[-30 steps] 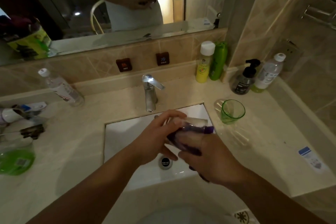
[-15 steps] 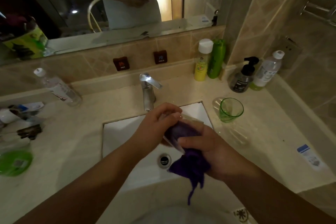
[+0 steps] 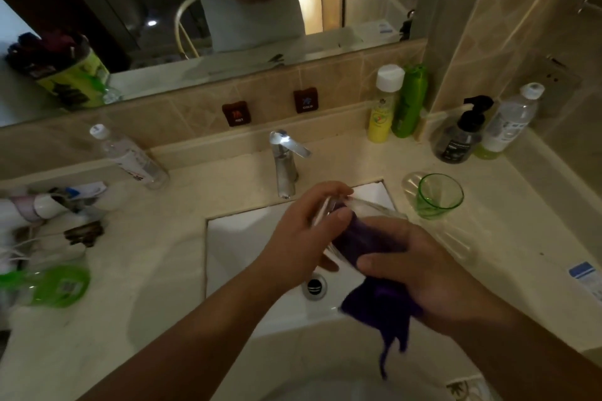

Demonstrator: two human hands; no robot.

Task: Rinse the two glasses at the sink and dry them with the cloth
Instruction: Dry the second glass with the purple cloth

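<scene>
Centre frame, over the white rectangular sink basin (image 3: 241, 247): the left hand (image 3: 303, 231) wraps its fingers round a clear drinking glass (image 3: 368, 205), tipped on its side. The right hand (image 3: 420, 273) grips a dark purple cloth (image 3: 381, 303), part of it stuffed into the glass, a tail dangling below the palm. Right of the hands, on the beige counter (image 3: 508, 231), stands the green-tinted glass (image 3: 438, 195), upright, apart from both hands, beside the basin's corner.

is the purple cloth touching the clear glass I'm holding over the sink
Touching. The head view shows the purple cloth stuffed inside the clear glass, pressed in by the right hand while the left hand grips the glass.
</scene>
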